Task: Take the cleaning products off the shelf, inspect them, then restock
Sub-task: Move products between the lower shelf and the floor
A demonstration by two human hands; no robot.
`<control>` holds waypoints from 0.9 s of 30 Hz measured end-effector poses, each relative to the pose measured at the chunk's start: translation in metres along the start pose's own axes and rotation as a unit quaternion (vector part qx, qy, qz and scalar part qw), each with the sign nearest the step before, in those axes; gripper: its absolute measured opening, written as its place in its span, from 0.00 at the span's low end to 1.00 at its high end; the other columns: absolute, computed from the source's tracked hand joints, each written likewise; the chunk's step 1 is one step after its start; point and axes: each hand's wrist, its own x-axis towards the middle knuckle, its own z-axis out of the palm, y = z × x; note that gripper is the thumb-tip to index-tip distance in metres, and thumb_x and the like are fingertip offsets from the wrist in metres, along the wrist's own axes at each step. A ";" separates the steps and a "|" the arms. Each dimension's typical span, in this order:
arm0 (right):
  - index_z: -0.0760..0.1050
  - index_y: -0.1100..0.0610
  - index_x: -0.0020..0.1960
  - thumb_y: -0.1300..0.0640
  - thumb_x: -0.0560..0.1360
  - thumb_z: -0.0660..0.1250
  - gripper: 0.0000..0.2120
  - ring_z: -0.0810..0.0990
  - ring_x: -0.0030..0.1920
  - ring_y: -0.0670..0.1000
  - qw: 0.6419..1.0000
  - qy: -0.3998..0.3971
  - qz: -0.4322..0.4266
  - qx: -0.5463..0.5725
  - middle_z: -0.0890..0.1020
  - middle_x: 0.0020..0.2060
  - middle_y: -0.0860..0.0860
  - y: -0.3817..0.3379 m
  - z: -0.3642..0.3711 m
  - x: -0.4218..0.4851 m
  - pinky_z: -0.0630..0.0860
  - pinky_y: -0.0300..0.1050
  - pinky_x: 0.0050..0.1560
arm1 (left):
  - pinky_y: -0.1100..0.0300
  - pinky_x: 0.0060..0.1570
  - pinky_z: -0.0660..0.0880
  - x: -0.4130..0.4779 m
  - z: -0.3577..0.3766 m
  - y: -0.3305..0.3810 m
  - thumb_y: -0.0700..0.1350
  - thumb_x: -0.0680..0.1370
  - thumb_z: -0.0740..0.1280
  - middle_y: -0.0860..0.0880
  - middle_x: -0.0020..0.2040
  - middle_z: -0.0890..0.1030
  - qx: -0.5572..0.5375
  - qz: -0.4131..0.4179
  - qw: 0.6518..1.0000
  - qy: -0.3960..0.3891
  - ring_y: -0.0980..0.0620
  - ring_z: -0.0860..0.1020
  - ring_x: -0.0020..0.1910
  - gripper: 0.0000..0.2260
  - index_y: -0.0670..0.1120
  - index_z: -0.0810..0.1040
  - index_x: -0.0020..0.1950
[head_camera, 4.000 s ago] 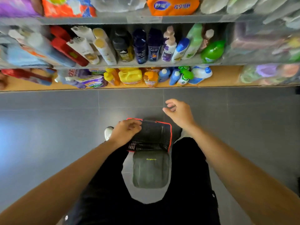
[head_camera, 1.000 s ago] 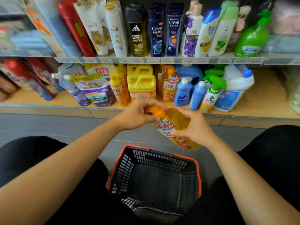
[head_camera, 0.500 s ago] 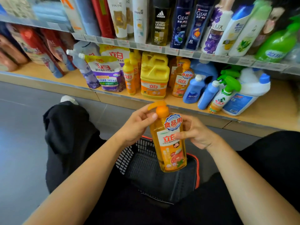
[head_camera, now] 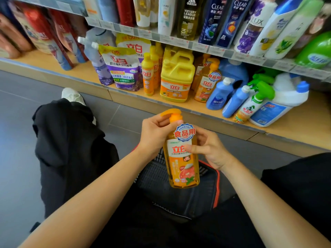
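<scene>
- We hold the orange bottle (head_camera: 182,163) upright in the air just above the basket (head_camera: 217,187), label turned up towards us. We take this for the inspecting step, with the restocking not yet done.
- Our left hand (head_camera: 154,135) is curled round the neck, thumb and fingers pinching just under the pump (head_camera: 172,113).
- Our right hand (head_camera: 209,149) grips the middle of the bottle. The thumb lies flat across the front label and the fingers bend round behind, mostly out of sight.
- The bottle looks close to full, so we expect it to be fairly heavy for its size, with the weight sitting low.
- The plastic wall should be stiff enough to carry, though it may give a little under a hard squeeze.
- The smooth sides and glossy label could slip in a loose grip.
- We would take the load at the middle, with one hand wrapped well round it.
- The neck serves only to steady it. The pump spout is no handle, since it may sink or turn and let soap out.
- The bottom shelf (head_camera: 295,126) runs beyond the basket, and a matching bottle (head_camera: 206,85) stands there, straight past the basket's far rim. We cannot tell exactly which gap ours belongs in.
</scene>
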 end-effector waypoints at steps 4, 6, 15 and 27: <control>0.76 0.55 0.68 0.64 0.65 0.79 0.32 0.84 0.57 0.54 1.000 0.013 -0.002 -0.001 0.85 0.57 0.56 -0.001 -0.001 -0.001 0.81 0.44 0.50 | 0.57 0.43 0.82 0.001 -0.006 0.001 0.44 0.70 0.76 0.43 0.49 0.87 0.004 -0.031 1.000 -0.005 0.48 0.86 0.46 0.15 0.43 0.84 0.55; 0.78 0.56 0.66 0.62 0.65 0.80 0.30 0.84 0.57 0.57 0.998 -0.032 0.021 0.043 0.84 0.58 0.59 -0.003 -0.001 -0.001 0.81 0.48 0.52 | 0.54 0.46 0.83 0.004 -0.012 0.004 0.47 0.71 0.76 0.43 0.51 0.87 -0.005 -0.057 0.996 -0.067 0.47 0.86 0.48 0.17 0.42 0.83 0.57; 0.80 0.56 0.62 0.55 0.64 0.82 0.28 0.81 0.60 0.61 0.989 -0.099 0.045 0.105 0.82 0.60 0.61 -0.010 0.007 0.000 0.79 0.57 0.60 | 0.51 0.53 0.82 0.004 -0.019 0.020 0.47 0.77 0.72 0.40 0.58 0.84 0.007 -0.045 0.991 -0.125 0.43 0.84 0.54 0.18 0.40 0.80 0.64; 0.79 0.53 0.63 0.55 0.63 0.80 0.29 0.83 0.59 0.60 0.989 0.106 -0.054 0.084 0.85 0.56 0.55 -0.039 0.006 -0.003 0.79 0.54 0.53 | 0.50 0.62 0.77 -0.003 -0.010 0.041 0.58 0.79 0.66 0.51 0.60 0.84 0.206 -0.111 0.968 -0.092 0.51 0.82 0.60 0.22 0.53 0.75 0.72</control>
